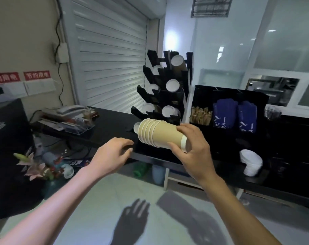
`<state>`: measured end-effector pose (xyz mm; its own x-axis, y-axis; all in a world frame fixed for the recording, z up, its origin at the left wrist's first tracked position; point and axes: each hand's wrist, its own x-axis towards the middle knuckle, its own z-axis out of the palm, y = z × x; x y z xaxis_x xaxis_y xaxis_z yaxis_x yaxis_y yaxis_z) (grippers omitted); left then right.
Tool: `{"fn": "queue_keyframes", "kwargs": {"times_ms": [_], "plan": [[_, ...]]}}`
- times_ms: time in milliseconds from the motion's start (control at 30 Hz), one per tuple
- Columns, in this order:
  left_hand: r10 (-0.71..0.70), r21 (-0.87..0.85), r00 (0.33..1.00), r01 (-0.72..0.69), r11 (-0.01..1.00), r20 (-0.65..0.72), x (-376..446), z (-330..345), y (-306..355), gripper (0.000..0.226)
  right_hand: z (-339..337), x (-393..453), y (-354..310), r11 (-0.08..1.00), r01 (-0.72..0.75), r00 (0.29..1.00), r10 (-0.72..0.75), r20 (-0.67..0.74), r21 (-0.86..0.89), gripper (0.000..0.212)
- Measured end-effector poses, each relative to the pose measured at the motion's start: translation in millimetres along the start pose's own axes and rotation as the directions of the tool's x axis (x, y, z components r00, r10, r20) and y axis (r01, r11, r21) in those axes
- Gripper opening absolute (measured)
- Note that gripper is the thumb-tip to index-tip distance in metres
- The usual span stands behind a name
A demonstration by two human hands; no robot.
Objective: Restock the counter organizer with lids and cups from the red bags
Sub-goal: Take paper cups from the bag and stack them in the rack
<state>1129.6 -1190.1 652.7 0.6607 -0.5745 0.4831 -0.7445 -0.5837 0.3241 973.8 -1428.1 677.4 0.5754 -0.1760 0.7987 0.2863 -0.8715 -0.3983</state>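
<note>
Tan paper cups nested into a short stack [159, 134] lie on their side in mid-air just before the black counter edge [150, 157], bases toward ten o'clock and white-rimmed mouths toward four o'clock. About seven ribbed bottoms show, stepped one behind the other. The right hand [194, 147] grasps the stack at its rim end, fingers curled over the top and thumb wrapped beneath. At nine o'clock from the stack, the left hand [113, 156] hovers with loosely curled fingers reaching toward the counter edge, holding nothing; I cannot tell whether the fingertips touch it.

Beyond the stack, at twelve o'clock, stands the black tiered cup-and-lid organizer [167, 89], with round white cup bases showing in several slots. At three o'clock from the organizer, a black compartment box [229, 96] holds brown stir sticks [200, 115] and folded blue bags [235, 114]. Nearer, at four o'clock, a pile of white plastic lids [251, 162] rests on the counter.
</note>
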Motion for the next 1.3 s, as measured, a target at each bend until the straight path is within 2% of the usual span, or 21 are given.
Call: {"fn": "queue_keyframes", "kwargs": {"times_ms": [300, 567, 867, 1200, 1300], "plan": [[0.275, 0.125, 0.96, -0.279, 0.952, 0.051, 71.8, 12.4, -86.2, 0.03, 77.7, 70.9, -18.8, 0.986, -0.058, 0.998, 0.062, 0.02, -0.156, 0.044], [0.494, 0.189, 0.864, -0.503, 0.843, 0.096, 108.5, 25.9, -120.7, 0.03, 109.3, 90.7, -27.0, 0.945, -0.078, 0.993, 0.102, 0.06, -0.316, 0.044], [0.563, 0.135, 0.824, -0.567, 0.813, 0.072, 127.7, 34.1, -143.7, 0.035, 140.2, 106.6, -28.6, 0.853, -0.083, 0.979, 0.165, 0.116, -0.516, 0.047], [0.58, 0.097, 0.812, -0.584, 0.806, 0.069, 130.5, 41.2, -156.0, 0.039, 180.1, 119.9, -23.8, 0.698, 0.109, 0.946, 0.147, 0.29, -0.708, 0.052], [0.574, 0.095, 0.816, -0.578, 0.81, 0.07, 131.4, 42.3, -157.1, 0.038, 190.4, 118.6, -16.9, 0.601, 0.169, 0.95, 0.113, 0.292, -0.782, 0.042]]}}
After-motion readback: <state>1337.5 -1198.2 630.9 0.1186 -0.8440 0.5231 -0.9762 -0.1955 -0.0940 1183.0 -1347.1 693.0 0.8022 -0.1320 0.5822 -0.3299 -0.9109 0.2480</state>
